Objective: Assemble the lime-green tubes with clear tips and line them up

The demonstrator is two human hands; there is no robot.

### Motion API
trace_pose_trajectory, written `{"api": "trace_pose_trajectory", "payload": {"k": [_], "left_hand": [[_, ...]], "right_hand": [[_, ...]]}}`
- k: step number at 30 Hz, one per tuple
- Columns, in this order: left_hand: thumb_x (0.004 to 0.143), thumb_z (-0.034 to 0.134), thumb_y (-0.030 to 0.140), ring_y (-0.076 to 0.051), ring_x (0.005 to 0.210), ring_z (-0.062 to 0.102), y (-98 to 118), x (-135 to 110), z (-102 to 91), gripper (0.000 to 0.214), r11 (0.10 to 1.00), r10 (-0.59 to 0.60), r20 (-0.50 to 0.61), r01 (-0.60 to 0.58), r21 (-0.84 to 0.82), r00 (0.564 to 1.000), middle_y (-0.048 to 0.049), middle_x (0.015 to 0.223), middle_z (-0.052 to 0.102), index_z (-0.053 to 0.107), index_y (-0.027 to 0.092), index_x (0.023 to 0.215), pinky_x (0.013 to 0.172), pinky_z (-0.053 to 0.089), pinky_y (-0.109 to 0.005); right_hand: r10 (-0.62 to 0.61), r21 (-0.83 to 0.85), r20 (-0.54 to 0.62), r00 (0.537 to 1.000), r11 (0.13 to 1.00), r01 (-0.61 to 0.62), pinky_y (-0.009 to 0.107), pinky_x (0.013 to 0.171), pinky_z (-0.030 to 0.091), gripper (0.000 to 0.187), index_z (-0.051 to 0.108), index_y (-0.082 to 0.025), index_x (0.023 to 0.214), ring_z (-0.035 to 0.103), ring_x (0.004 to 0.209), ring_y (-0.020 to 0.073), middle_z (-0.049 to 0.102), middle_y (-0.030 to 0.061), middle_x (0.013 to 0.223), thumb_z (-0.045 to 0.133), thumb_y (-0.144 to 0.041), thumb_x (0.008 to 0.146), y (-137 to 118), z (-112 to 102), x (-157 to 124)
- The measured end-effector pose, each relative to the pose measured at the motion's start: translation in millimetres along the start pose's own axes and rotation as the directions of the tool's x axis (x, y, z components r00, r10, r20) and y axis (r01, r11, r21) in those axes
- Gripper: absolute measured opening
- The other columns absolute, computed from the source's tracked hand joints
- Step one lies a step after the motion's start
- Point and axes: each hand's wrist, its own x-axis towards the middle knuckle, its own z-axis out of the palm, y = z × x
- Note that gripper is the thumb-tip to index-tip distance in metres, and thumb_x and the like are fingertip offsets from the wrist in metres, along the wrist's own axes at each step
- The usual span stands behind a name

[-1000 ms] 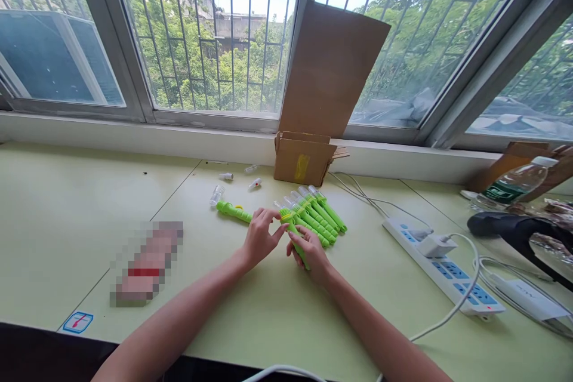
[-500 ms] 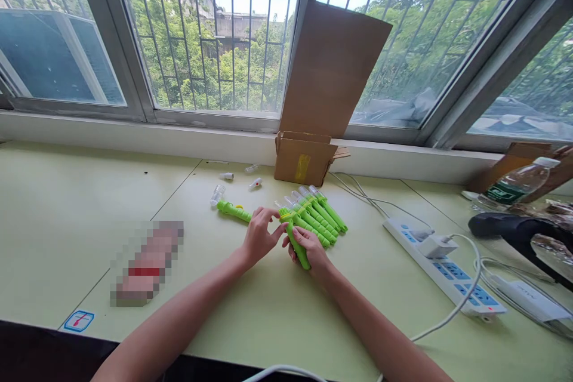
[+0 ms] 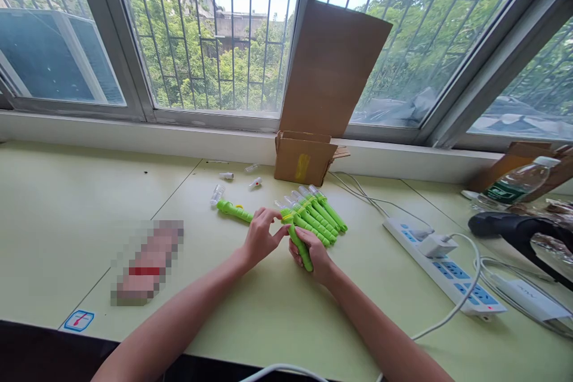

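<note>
**Hands work the top end of one green tube**

Head view: the right hand (image 3: 316,253) has its grip clamped round a green tube (image 3: 295,234), held low over the bench (image 3: 277,310) in front of the person. The left hand (image 3: 259,239) pinches its fingertips together on the tube's top end. This looks like fitting or seating the tip, and the next move calls for a steady right-hand hold.

Counted: about five tubes in the row (image 3: 320,218), one lone tube (image 3: 233,210), four small clear pieces (image 3: 226,176), and one cardboard box (image 3: 304,158).

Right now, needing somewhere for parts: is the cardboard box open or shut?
Open: the cardboard box has its top flaps turned outward, not folded over its mouth.
</note>
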Motion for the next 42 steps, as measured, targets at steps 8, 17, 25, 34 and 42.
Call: {"api": "trace_pose_trajectory", "payload": {"k": [8, 17, 25, 34, 42], "left_hand": [[0.078, 0.062, 0.031, -0.017, 0.074, 0.054, 1.0, -0.6, 1.1, 0.014, 0.999, -0.019, -0.002, 0.019, -0.028, 1.0, -0.0028, 0.08, 0.061, 0.053, 0.021, 0.083, 0.071, 0.045, -0.033], [0.078, 0.063, 0.031, -0.016, 0.071, 0.053, 0.6, -1.2, 1.3, 0.015, 1.0, -0.011, -0.015, 0.011, -0.006, 1.0, -0.0021, 0.077, 0.061, 0.053, 0.021, 0.083, 0.071, 0.045, -0.033], [0.077, 0.063, 0.029, -0.017, 0.075, 0.055, 1.7, -2.3, 1.3, 0.014, 0.999, -0.042, -0.005, 0.042, -0.02, 0.999, -0.0022, 0.08, 0.062, 0.054, 0.021, 0.084, 0.073, 0.045, -0.034], [0.078, 0.056, 0.019, -0.014, 0.073, 0.057, 3.1, 0.5, 0.6, 0.009, 0.97, -0.196, -0.089, 0.18, -0.161, 0.977, -0.0017, 0.082, 0.061, 0.053, 0.02, 0.086, 0.07, 0.048, -0.03], [0.074, 0.056, 0.014, -0.012, 0.072, 0.059, -5.3, 4.5, -1.1, 0.013, 0.926, -0.292, -0.097, 0.256, -0.277, 0.951, -0.001, 0.082, 0.061, 0.053, 0.019, 0.086, 0.07, 0.05, -0.028]], "right_hand": [[-0.001, -0.148, -0.015, 1.0, 0.989, -0.002, 0.018, 0.03, 0.022, 0.032, 0.05, -0.019, 0.072, 0.03, 0.031, 0.0048, 0.046, -0.0067, 0.044, 0.06, -0.049, 0.073, -2.5, 2.3, -3.2], [-0.011, -0.178, -0.028, 1.0, 0.984, 0.006, 0.016, 0.029, 0.023, 0.034, 0.051, -0.019, 0.086, 0.028, 0.032, 0.0049, 0.045, -0.0083, 0.044, 0.063, -0.048, 0.071, -1.0, 2.2, -3.4], [-0.025, -0.194, -0.051, 0.998, 0.981, 0.015, 0.016, 0.03, 0.025, 0.03, 0.052, -0.019, 0.084, 0.031, 0.034, 0.0054, 0.045, -0.0076, 0.046, 0.061, -0.044, 0.072, -0.8, 3.2, -2.6], [-0.023, -0.205, -0.109, 0.994, 0.979, 0.0, 0.016, 0.029, 0.026, 0.034, 0.054, -0.018, 0.095, 0.034, 0.033, 0.0064, 0.045, -0.0079, 0.045, 0.059, -0.041, 0.072, -2.1, 3.9, -1.4], [-0.031, -0.191, -0.145, 0.989, 0.982, 0.003, 0.016, 0.03, 0.027, 0.032, 0.054, -0.017, 0.096, 0.033, 0.033, 0.006, 0.045, -0.0077, 0.046, 0.058, -0.041, 0.074, 0.5, 0.6, 0.7]]}}
